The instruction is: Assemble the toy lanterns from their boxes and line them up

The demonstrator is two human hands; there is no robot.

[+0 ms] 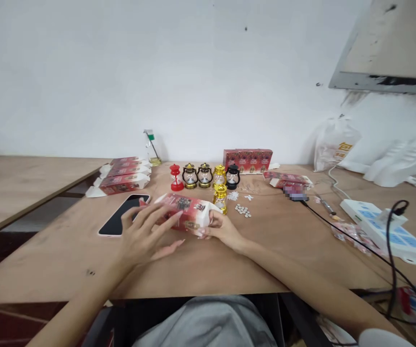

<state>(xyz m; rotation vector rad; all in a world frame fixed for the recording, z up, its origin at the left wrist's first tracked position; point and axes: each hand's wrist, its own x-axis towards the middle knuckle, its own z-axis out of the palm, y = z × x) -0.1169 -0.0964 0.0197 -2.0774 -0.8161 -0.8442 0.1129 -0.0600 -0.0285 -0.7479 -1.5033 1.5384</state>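
A red printed carton (189, 210) lies tilted above the tabletop in front of me, its white end flaps facing right. My right hand (225, 231) grips that end, thumb and fingers closed on the cardboard. Across the left part of the carton my left hand (143, 233) spreads its fingers; they are slightly blurred, and how firmly they touch is unclear. Just behind the carton stands a gold miniature lantern (220, 196). Farther back are a red lantern (175, 178), two bronze-coloured lanterns (189, 177), another gold lantern (219, 176) and a black lantern (233, 177).
Left: a phone (121, 217), red cartons (121, 183) with flaps out. Back: a display box (247, 161), a glass bottle (153, 149). Right: button cells (243, 210), small white pieces (233, 195), a flat carton (289, 180), a power strip (384, 231) with a black cable (345, 236).
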